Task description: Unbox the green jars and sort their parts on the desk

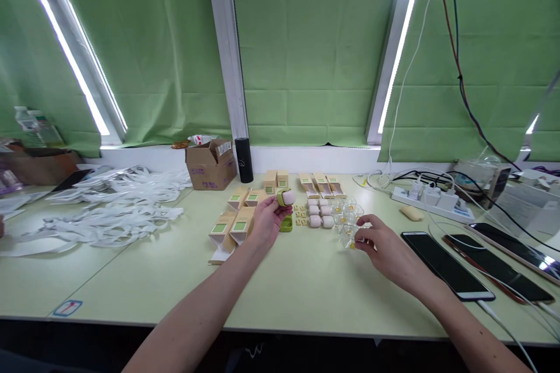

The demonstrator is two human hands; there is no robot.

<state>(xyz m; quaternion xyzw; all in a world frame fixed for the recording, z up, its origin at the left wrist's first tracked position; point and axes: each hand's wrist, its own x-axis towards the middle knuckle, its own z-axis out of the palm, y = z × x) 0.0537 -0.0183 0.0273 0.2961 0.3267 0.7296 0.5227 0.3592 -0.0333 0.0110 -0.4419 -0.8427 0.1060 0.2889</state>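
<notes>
My left hand [268, 221] is closed on a small olive-green holder [280, 198] with a rounded pale pink piece [289, 197] in it. Below that hand, a green tray-like part [286, 223] lies on the table. My right hand [380, 244] has its thumb and fingers curled at a clear plastic cup [348, 235], one of several see-through pieces with yellow bits. Between the hands sit rows of pale pink rounded blocks [315, 221] and small yellowish pieces [301, 215].
Open cream boxes with green labels [242, 226] stand left of centre, with more boxes [321, 185] behind. A carton [210, 166], a black cylinder [244, 160] and white strips [105, 215] lie leftward. Phones [446, 265], cables and a power strip [433, 204] fill the right.
</notes>
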